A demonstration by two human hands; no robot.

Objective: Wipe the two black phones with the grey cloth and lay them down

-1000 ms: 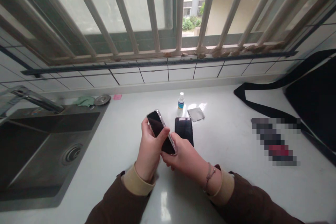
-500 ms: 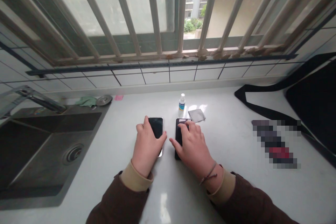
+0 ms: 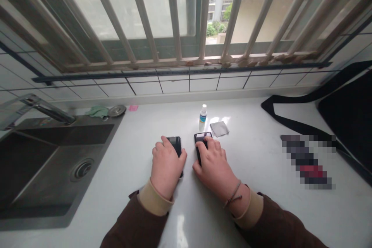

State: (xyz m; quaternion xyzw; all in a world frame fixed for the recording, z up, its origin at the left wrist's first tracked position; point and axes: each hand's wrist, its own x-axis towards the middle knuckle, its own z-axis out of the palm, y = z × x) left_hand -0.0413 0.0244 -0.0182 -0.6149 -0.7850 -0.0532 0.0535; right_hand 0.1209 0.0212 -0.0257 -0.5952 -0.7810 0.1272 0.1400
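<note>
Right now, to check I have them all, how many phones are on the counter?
2: one phone under the left hand, a second phone under the right hand, side by side.

Phone [image 3: 176, 142] — mostly hidden under left hand [image 3: 167, 166]

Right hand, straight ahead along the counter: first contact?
Past the phone under the right hand, likely the small bottle; the grey cloth lies close beside that line, depth unclear.

Sink [image 3: 49, 170] left of both phones [image 3: 176, 142]
</note>
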